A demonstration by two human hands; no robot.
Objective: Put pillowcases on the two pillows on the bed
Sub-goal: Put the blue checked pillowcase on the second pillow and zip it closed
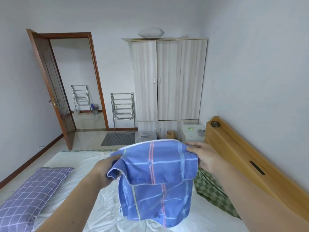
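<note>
I hold a blue pillowcase with orange and pale stripes up over the bed. My left hand grips its left edge. At the upper right corner my right hand pinches the cloth. The case hangs down in folds, and whatever lies under it on the white sheet is hidden. A pillow in a purple checked case lies at the left of the bed. A green checked cloth lies by the headboard; I cannot tell whether it covers a pillow.
A wooden headboard runs along the right wall. A pale wardrobe with a white pillow on top stands ahead. A folded metal rack, a grey mat, storage boxes and an open brown door lie beyond.
</note>
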